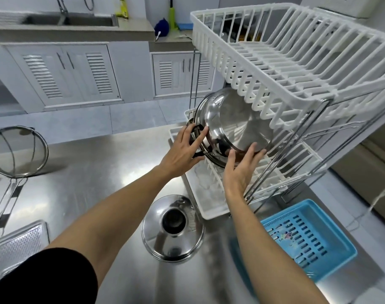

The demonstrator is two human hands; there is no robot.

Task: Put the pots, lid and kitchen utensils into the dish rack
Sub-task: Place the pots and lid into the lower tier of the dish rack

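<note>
A shiny steel pot [231, 123] stands tilted on its side in the lower tier of the white two-tier dish rack [297, 69], its base facing me. My left hand [182, 150] holds the pot's black side handle at the rim. My right hand [242, 165] presses flat against the pot's lower edge. A steel lid [173, 229] with a dark knob lies on the steel counter in front of the rack. A wire mesh strainer [18, 150] with a long handle rests at the left. The upper tier holds nothing that I can see.
A blue perforated plastic basket [308, 238] sits on the counter at the lower right. A perforated metal tray [18, 244] lies at the lower left. Across the floor stand white cabinets and a sink [68, 19].
</note>
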